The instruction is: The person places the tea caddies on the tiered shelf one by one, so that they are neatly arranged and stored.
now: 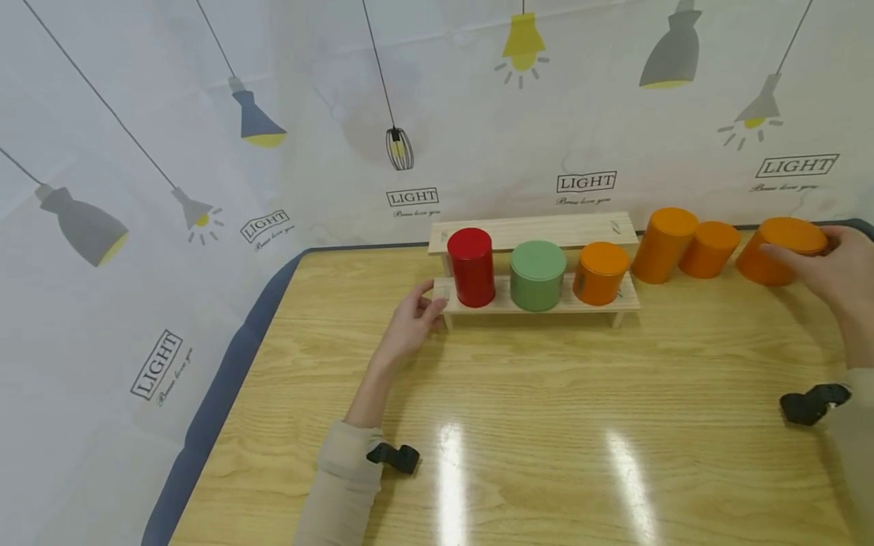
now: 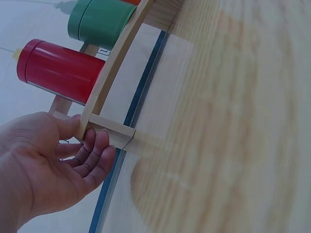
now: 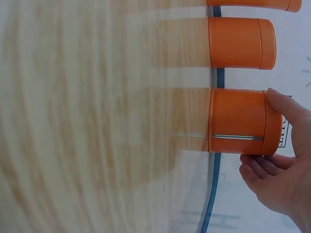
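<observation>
A two-tier wooden rack (image 1: 532, 233) stands at the back of the table. My left hand (image 1: 410, 322) pinches the left end of its lower shelf, thumb on top and fingers curled beneath, as the left wrist view shows. On that shelf, from left to right, are a tall red canister (image 1: 473, 269), a wide green canister (image 1: 537, 279) and a small orange canister (image 1: 599, 277). Far to the right, my right hand (image 1: 843, 265) grips a wide orange canister (image 3: 238, 114) near its lid, thumb on one side and fingers on the other. That canister stands upright on the table.
Between the rack and my right hand stand a tall orange canister (image 1: 662, 249) and a shorter orange canister (image 1: 708, 250). A white curtain printed with lamps (image 1: 478, 144) hangs behind the wooden table (image 1: 519, 394). The table has a dark blue edge (image 1: 228, 379).
</observation>
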A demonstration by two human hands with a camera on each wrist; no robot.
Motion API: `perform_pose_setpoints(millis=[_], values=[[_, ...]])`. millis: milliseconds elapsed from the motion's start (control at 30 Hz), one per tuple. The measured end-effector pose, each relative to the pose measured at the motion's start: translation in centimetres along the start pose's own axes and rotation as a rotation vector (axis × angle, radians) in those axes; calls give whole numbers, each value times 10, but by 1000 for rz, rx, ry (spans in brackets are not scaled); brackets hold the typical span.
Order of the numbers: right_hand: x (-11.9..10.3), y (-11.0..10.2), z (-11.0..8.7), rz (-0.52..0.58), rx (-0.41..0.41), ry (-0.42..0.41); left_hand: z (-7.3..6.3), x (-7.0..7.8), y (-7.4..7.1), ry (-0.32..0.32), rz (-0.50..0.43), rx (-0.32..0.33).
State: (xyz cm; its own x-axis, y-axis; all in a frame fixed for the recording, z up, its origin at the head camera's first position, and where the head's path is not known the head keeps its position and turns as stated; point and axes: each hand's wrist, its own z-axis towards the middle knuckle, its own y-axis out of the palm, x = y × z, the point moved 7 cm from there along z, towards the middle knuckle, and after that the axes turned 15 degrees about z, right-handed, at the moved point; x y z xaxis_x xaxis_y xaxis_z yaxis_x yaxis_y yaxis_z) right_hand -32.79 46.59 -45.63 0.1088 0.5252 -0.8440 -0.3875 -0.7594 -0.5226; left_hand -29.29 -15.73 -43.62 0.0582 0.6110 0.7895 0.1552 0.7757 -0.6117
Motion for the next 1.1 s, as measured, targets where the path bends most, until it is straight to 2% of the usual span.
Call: perform_pose_setpoints(millis=[67,133,300,367,433,533,700,933,1100], values=[[11,1,8,25,-3,3,0,0,0,-3,3,0],[16,1,9,0,6,14,0,0,0,-8,2,-1],[-17,-3,-19,40,5,57,0,0,0,-20,0,-1],[-29,-6,-28,51,31,70,0,0,0,-21,-2,0],[-34,-10,-31,59,61,54,0,1,0,-19,-4,0],[-31,-14,-27,68,106,25,-1,1,0,-16,-5,-1],[-35,-18,-26,134,132,-24,-1,2,0,-4,-10,-4],[-100,-23,-60,182,154,-65,0,2,1,5,-18,-6],[-128,-26,-69,213,166,-148,1,0,1,-1,-21,-3]])
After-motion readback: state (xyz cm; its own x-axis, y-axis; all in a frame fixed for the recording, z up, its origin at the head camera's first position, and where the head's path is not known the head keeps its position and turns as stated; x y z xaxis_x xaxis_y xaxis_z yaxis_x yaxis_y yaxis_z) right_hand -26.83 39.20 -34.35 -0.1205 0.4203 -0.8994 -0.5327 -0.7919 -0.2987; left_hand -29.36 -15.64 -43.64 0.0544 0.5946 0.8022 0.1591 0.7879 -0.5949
